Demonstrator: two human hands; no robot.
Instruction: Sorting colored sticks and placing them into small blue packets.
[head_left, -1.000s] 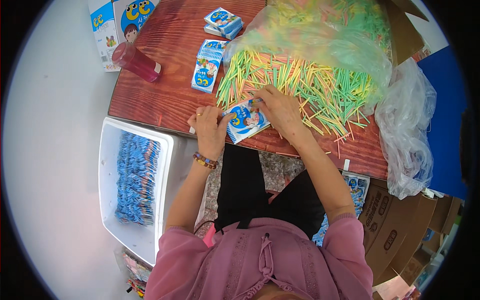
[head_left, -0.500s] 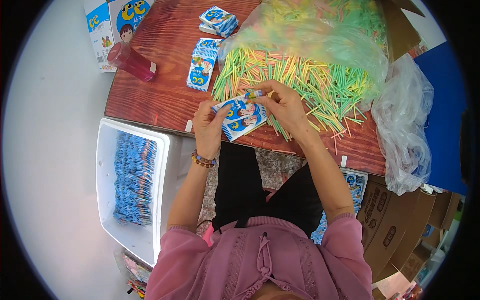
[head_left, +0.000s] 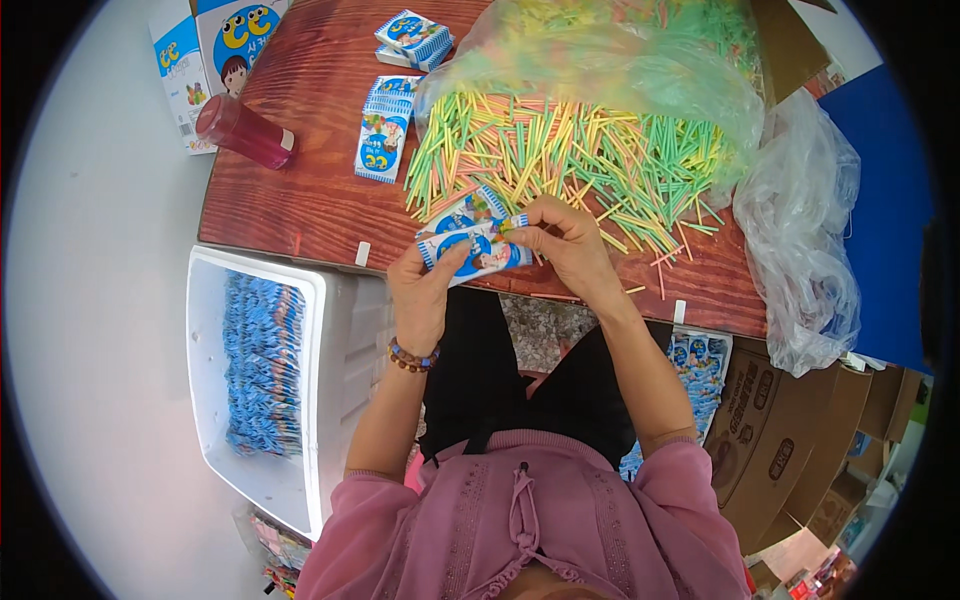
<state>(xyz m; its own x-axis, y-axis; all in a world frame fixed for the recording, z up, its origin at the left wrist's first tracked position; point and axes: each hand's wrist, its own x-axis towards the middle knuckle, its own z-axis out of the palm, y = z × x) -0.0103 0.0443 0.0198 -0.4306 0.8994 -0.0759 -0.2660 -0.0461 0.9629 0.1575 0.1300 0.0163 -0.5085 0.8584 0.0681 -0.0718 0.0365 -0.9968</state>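
Observation:
Above the table's front edge, my left hand (head_left: pixel 420 288) pinches small blue-and-white printed packets (head_left: pixel 470 262) between thumb and fingers. At least two overlap, one tilted up behind the other. My right hand (head_left: pixel 572 248) is closed on the right end of the front packet, thumb against fingertips. Whether anything is inside the packets cannot be seen. Just beyond my hands lies a heap of thin green, yellow and pink sticks (head_left: pixel 560 150), partly under a clear plastic bag (head_left: pixel 600 70). More flat packets (head_left: pixel 384 140) lie to the left of the heap.
A small packet stack (head_left: pixel 415 38) sits at the back of the wooden table (head_left: pixel 300 215). A pink-red bottle (head_left: pixel 245 132) lies near its left edge, by printed boxes (head_left: pixel 185 80). At left is a white foam box (head_left: pixel 312 400) of packets; at right, crumpled plastic (head_left: pixel 800 230) and cardboard (head_left: pixel 790 440).
The packets have fanned apart, the rear one now angling upward and the front one lying more level. Both hands remain on them. The whole view has shifted slightly.

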